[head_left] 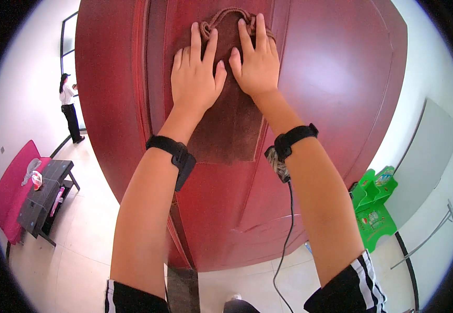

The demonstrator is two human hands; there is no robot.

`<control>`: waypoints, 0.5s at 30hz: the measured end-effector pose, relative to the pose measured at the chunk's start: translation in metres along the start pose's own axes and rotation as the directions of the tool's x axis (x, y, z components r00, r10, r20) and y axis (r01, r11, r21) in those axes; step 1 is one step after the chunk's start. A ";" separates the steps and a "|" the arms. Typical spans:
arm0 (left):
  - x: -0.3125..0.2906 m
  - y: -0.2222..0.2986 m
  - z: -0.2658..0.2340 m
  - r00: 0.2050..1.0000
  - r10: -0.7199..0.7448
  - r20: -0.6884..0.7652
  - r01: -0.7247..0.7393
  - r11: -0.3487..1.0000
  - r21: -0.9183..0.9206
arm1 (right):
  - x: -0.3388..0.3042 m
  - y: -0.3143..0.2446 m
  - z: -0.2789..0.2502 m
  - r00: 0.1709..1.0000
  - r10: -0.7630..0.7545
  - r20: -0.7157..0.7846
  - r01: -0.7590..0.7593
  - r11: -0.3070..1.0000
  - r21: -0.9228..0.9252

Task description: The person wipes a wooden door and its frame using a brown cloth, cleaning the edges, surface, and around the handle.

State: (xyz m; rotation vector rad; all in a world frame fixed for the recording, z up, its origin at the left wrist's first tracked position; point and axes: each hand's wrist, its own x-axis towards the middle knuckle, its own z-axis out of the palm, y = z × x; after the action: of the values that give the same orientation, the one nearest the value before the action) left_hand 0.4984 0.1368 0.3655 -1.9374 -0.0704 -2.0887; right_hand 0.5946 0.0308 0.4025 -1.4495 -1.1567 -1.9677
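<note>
A brown, fabric-like drawstring pouch (227, 128) lies flat on a dark red wooden surface (325, 104). Its brown cord (230, 10) loops out at the far end. On the pouch's far left part rests my left hand (197, 78), its fingers stretched out and apart. My right hand (257, 68) lies beside it on the far right part, fingers extended toward the cord and the thumb pointing inward. Neither hand grips anything. Parts of the pouch's far end are hidden under both hands.
Black straps circle both wrists; a black cable (290, 224) hangs from the right one. At left are a dark low table (46, 190), a pink seat (15, 193) and a person (69, 107) standing farther off. A green plastic chair (375, 224) and grey panel (425, 156) are at right.
</note>
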 end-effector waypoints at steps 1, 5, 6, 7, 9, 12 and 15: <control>0.000 -0.004 -0.006 1.000 0.005 0.011 -0.005 1.000 0.002 | 0.000 -0.007 -0.001 1.000 0.019 0.018 -0.019 1.000 0.015; -0.006 -0.009 -0.022 0.997 -0.012 0.073 0.014 0.999 -0.035 | -0.011 -0.028 -0.010 0.998 0.054 0.011 -0.054 0.999 -0.010; -0.007 -0.011 -0.025 0.997 -0.007 0.080 0.010 0.999 -0.032 | -0.015 -0.034 -0.011 0.999 0.049 0.002 -0.049 0.999 -0.005; -0.014 -0.009 -0.027 0.994 -0.012 0.113 0.020 0.998 -0.064 | -0.025 -0.039 -0.014 0.995 0.090 0.034 -0.090 0.996 -0.005; -0.026 -0.009 -0.028 0.990 -0.018 0.137 0.030 0.996 -0.082 | -0.041 -0.046 -0.017 0.989 0.131 0.075 -0.133 0.991 0.022; -0.045 -0.010 -0.035 0.979 -0.007 0.204 0.029 0.994 -0.106 | -0.061 -0.058 -0.020 0.985 0.140 0.105 -0.141 0.990 0.007; -0.066 -0.009 -0.037 0.976 0.044 0.214 -0.014 0.990 -0.138 | -0.083 -0.063 -0.024 0.983 0.142 0.115 -0.146 0.989 0.031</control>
State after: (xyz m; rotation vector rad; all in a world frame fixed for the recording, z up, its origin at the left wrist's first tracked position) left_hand 0.4639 0.1484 0.2981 -2.2271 0.0561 -1.9010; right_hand 0.5638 0.0360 0.3005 -1.5940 -1.0975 -1.7763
